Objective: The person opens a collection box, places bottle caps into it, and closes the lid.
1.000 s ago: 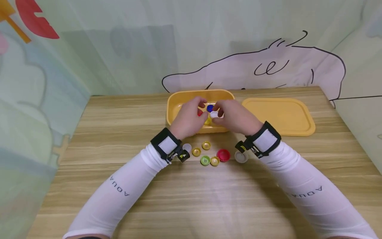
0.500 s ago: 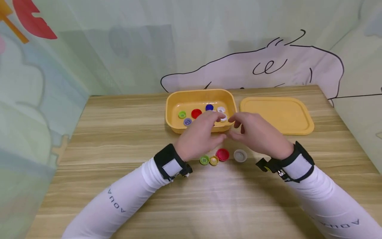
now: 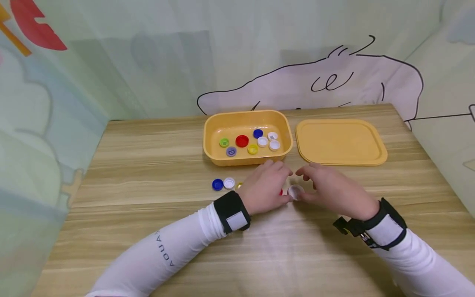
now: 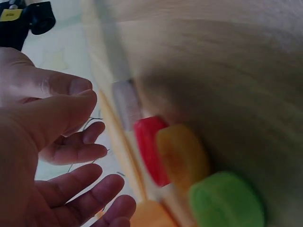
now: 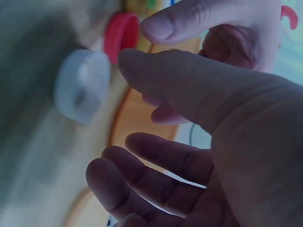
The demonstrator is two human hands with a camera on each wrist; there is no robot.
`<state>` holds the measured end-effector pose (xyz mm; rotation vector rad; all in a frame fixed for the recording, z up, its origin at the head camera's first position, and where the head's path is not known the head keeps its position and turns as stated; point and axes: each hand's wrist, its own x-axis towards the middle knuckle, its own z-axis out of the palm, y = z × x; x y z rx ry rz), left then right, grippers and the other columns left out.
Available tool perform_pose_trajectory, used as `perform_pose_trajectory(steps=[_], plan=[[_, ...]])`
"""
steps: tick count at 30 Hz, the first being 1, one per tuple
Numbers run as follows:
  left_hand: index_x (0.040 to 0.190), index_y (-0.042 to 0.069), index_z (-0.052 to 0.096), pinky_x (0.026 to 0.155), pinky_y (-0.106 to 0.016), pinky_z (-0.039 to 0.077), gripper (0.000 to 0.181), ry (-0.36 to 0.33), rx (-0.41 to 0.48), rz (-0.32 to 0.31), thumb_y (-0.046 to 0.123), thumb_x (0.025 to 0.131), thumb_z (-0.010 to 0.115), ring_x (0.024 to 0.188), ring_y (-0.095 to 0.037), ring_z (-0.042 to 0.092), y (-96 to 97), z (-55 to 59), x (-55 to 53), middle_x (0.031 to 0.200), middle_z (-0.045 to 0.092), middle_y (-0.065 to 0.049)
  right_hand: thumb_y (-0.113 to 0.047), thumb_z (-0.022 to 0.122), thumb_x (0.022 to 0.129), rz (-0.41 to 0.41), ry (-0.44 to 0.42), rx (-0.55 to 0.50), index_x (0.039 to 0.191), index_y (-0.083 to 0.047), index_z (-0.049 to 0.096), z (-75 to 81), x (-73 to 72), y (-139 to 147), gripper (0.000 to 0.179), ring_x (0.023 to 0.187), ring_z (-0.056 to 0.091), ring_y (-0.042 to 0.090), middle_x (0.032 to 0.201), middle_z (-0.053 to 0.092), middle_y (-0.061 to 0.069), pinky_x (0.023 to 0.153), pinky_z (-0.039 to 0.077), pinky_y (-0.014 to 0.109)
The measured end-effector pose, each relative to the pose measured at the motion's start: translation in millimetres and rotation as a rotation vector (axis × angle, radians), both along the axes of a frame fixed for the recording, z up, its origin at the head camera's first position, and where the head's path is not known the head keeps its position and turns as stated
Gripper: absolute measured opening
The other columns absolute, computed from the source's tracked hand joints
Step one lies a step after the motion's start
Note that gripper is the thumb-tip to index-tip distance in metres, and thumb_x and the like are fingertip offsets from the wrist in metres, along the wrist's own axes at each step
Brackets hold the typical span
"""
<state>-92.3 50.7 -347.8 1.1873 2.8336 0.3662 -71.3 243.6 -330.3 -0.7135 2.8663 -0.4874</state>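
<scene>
Fingers [image 5: 165, 153] of left hand [image 3: 265, 187] and right hand [image 3: 335, 187] spread apart, empty, beside a white cap [image 3: 295, 191], seemingly a reach that calls for a pinch.

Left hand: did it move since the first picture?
Yes: against the yellow tub in the head view, the left hand has moved off it, down the picture and to the right.

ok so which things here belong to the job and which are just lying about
Seemingly in the job:
left hand, right hand
loose blue cap, white cap, pale cap, red cap, yellow cap, green cap
orange box, with caps inside

Seemingly just lying about:
orange lid, flat beside the box
printed backdrop
</scene>
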Motion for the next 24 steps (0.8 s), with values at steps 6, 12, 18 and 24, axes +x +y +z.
perform_pose_trajectory(steps=[6,12,18,24], plan=[[0.107,0.016,0.060,0.077,-0.030,0.039,0.050,0.065,-0.054,0.016,0.054,0.075,0.068,0.089,-0.016,0.042,10.2,-15.8,-0.1,0.100,0.053,0.004,-0.026,0.078,0.072,0.014,0.045,0.003,0.106,-0.002,0.061,-16.6,3.5,5,0.046,0.083,0.056,0.020,0.094,0.061,0.009,0.069,0.051,0.041],[0.102,0.016,0.061,0.073,-0.030,0.038,0.045,0.079,-0.080,0.024,0.053,0.076,0.067,0.089,-0.016,0.044,15.3,-22.5,1.0,0.097,0.052,0.004,-0.027,0.080,0.071,0.011,0.031,-0.001,0.103,-0.005,0.061,-23.9,4.9,4,0.043,0.080,0.055,0.015,0.091,0.061,0.004,0.068,0.050,0.037],[0.098,0.017,0.062,0.073,-0.030,0.038,0.039,0.062,-0.074,0.019,0.051,0.079,0.066,0.089,-0.015,0.044,18.0,-24.7,0.5,0.093,0.052,0.005,-0.024,0.080,0.071,0.004,0.012,-0.009,0.101,-0.007,0.062,-26.9,4.6,3,0.039,0.079,0.054,0.014,0.088,0.061,0.003,0.068,0.050,0.036],[0.099,0.017,0.063,0.074,-0.030,0.038,0.037,0.051,-0.073,0.013,0.048,0.080,0.067,0.089,-0.014,0.044,19.0,-24.9,1.0,0.093,0.053,0.005,-0.022,0.079,0.071,-0.003,0.008,-0.016,0.100,-0.006,0.061,-28.2,3.6,2,0.037,0.077,0.053,0.014,0.086,0.059,0.002,0.068,0.049,0.035]])
